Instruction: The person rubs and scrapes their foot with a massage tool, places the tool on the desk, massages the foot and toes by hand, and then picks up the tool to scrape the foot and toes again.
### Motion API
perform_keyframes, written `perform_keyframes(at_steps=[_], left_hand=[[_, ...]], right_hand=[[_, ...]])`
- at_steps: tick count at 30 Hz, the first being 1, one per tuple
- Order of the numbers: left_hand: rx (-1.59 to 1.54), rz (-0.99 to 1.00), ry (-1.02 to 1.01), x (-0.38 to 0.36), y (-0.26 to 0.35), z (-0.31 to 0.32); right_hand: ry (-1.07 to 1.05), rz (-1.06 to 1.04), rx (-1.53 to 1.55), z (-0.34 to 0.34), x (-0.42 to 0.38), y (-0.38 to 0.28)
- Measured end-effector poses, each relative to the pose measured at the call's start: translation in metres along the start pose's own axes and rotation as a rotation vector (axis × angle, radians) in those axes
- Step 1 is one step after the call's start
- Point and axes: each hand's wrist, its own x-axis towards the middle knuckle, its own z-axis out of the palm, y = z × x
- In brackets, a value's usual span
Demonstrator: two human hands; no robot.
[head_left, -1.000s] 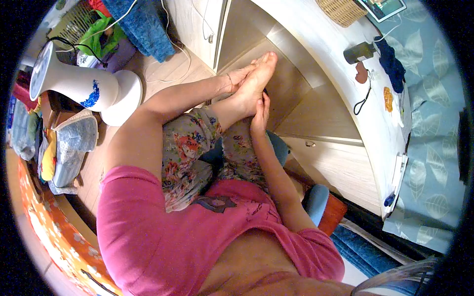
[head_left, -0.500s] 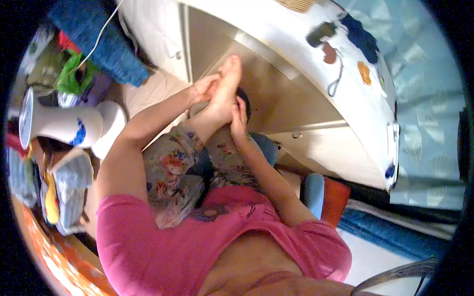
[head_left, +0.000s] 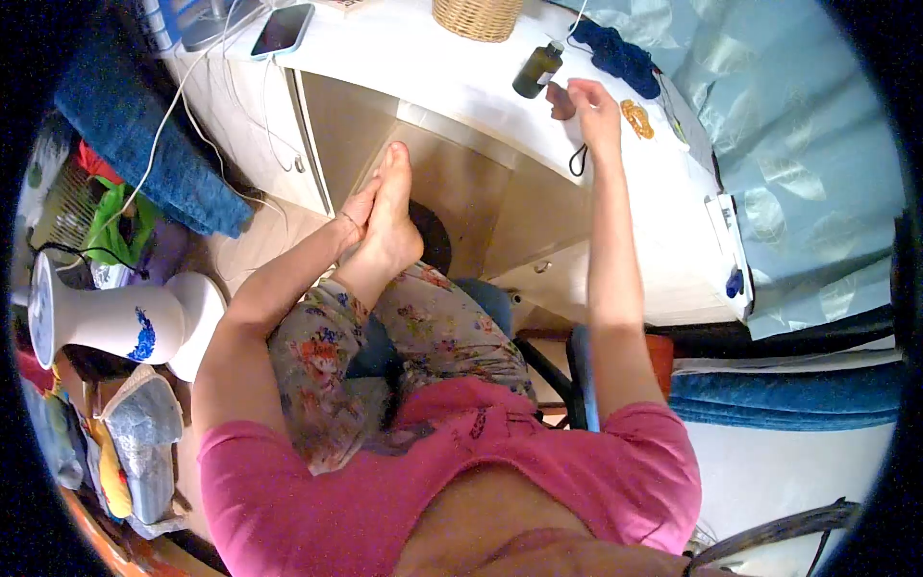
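My left hand [head_left: 359,210] is wrapped around the side of my bare raised foot [head_left: 391,207], fingers against the sole. Over the white desk, my right hand [head_left: 598,108] has its fingers drawn together at the right edge of a flat reddish-brown piece [head_left: 560,102] with a black cord loop [head_left: 577,161]. A dark bottle [head_left: 537,70] stands just left of that piece. To the right of my right hand lies an orange-brown coiled item [head_left: 636,119].
On the desk [head_left: 413,72] are a wicker basket [head_left: 478,16], a phone [head_left: 283,31] and a dark blue cloth [head_left: 617,60]. A white-and-blue stool [head_left: 120,325] lies at the left. Cables hang by the cabinet at the upper left.
My right hand has left the foot and reached up and right to the reddish-brown piece. My left hand stays on the foot. The view has shifted, showing more of the desk.
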Motion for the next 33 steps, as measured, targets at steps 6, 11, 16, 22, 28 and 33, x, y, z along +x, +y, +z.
perform_keyframes(at_steps=[6,11,16,22,28,33], left_hand=[[-0.041,0.052,0.020,-0.010,-0.006,0.003],[-0.063,0.073,0.039,-0.007,-0.010,0.018],[-0.062,0.062,0.043,-0.004,-0.008,0.018],[-0.076,0.047,0.050,0.000,-0.005,0.025],[-0.081,0.019,0.039,0.006,-0.006,0.034],[-0.046,-0.023,0.057,0.012,0.007,0.032]], right_hand=[[-0.442,0.029,-0.572,-0.024,0.061,0.080],[-0.534,0.110,-0.491,-0.018,0.090,0.108],[-0.640,0.115,-0.543,-0.017,0.090,0.078],[-0.724,0.172,-0.474,-0.017,0.107,0.095],[-0.724,0.207,-0.598,-0.020,0.103,0.078],[-0.692,0.276,-0.469,-0.022,0.089,0.053]])
